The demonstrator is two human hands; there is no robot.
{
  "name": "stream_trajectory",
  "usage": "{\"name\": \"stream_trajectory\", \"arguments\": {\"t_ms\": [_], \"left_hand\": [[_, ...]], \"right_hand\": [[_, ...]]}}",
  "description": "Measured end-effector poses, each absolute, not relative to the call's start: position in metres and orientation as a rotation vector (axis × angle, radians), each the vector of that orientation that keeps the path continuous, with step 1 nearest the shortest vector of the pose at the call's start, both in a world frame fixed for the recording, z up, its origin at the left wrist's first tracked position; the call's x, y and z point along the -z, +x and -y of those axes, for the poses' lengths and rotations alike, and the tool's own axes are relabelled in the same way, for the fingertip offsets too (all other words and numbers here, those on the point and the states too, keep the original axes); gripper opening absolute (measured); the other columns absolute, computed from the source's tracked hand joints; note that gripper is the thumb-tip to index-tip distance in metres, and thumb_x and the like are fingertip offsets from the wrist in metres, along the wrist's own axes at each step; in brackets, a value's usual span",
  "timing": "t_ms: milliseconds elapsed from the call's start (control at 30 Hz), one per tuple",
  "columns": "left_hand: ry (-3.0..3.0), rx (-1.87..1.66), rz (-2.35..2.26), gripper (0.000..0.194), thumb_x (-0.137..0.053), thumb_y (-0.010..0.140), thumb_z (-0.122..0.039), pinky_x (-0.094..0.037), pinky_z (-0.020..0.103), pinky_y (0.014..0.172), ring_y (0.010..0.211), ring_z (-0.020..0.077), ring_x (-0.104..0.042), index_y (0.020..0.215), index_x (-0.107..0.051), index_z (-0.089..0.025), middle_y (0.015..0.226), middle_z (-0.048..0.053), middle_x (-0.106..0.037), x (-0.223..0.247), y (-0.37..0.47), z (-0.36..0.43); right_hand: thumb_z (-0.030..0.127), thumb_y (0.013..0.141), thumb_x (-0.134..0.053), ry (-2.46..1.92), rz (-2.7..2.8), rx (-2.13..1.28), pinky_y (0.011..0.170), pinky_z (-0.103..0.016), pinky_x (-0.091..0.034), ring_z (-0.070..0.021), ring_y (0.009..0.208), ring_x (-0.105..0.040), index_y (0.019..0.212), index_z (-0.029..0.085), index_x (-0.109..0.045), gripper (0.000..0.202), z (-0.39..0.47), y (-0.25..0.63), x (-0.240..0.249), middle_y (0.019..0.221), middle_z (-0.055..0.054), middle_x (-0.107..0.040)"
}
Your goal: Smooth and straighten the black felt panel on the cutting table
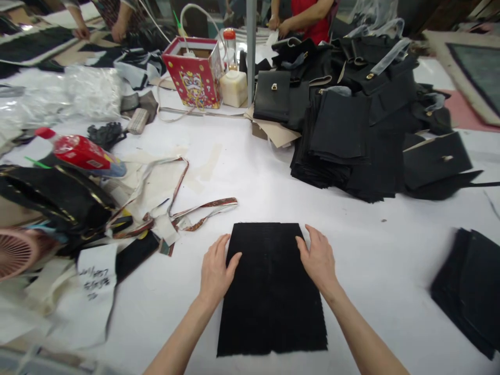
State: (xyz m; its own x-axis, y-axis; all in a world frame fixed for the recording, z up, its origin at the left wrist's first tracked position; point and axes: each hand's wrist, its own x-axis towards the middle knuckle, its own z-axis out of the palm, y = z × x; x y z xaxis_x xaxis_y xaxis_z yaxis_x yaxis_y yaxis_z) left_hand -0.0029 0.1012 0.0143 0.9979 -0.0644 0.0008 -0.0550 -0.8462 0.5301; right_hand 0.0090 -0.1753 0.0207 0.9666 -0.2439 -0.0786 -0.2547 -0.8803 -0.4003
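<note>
A black fabric panel [273, 297] lies flat on the white table right in front of me, with a slightly rough near edge. My left hand [216, 268] rests along its upper left edge, thumb on the cloth and fingers stretched beside it. On the opposite side, my right hand [318, 258] touches the upper right edge, its thumb over the border and its fingers spread outward. Neither hand is closed around the panel.
Black bag pieces [339, 125] are piled at the back right, and another black stack [471, 291] lies at the right. Fabric strips [183, 208], a red-capped bottle [84, 151] and a pink fan [17, 252] clutter the left. Behind stand a red box [194, 73] and a pole [251, 52]; co-workers' hands show beyond.
</note>
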Motion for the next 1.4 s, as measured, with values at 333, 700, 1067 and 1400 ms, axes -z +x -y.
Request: {"name": "stream_trajectory", "arguments": {"t_ms": [333,700,1067,1400], "left_hand": [[2.842,0.2,0.592,0.067,-0.043,0.092,-0.047,-0.026,0.053,0.116,0.145,0.0279,-0.018,0.149,-0.015,-0.025,0.156,0.002,-0.026,0.008,-0.059,-0.096],[2.752,0.117,0.262,0.071,-0.047,0.09,-0.046,-0.024,0.05,0.116,0.142,0.026,-0.027,0.149,-0.014,-0.022,0.153,0.009,-0.032,-0.008,-0.074,-0.115],[2.54,0.121,-0.167,0.057,-0.052,0.088,-0.041,-0.041,0.046,0.102,0.124,0.026,-0.047,0.139,-0.034,-0.024,0.137,0.011,-0.048,-0.011,-0.116,-0.117],[2.354,0.248,-0.35,0.05,-0.059,0.08,-0.05,-0.051,0.045,0.09,0.099,0.0237,-0.059,0.121,-0.05,-0.023,0.117,0.007,-0.054,-0.018,-0.08,-0.114]], "right_hand": [[0.042,0.096,-0.043,-2.98,0.207,-0.136,0.116,-0.053,-0.019,-0.0279,0.144,-0.009,0.149,0.023,-0.014,0.063,0.12,-0.055,-0.004,0.157,-0.005,-0.015],[0.046,0.099,-0.023,-2.896,0.0,-0.032,0.115,-0.053,-0.024,-0.0247,0.143,-0.013,0.149,0.02,-0.01,0.058,0.147,-0.081,-0.011,0.156,-0.007,-0.017],[0.049,0.095,-0.031,-2.685,-0.254,-0.054,0.109,-0.058,-0.031,-0.031,0.138,-0.028,0.148,0.02,-0.017,0.062,0.168,-0.151,-0.005,0.152,-0.012,-0.029],[0.05,0.084,-0.054,-2.349,-0.604,-0.102,0.088,-0.047,-0.048,-0.0273,0.102,-0.054,0.127,0.02,-0.043,0.054,0.193,-0.121,-0.013,0.117,-0.011,-0.055]]}}
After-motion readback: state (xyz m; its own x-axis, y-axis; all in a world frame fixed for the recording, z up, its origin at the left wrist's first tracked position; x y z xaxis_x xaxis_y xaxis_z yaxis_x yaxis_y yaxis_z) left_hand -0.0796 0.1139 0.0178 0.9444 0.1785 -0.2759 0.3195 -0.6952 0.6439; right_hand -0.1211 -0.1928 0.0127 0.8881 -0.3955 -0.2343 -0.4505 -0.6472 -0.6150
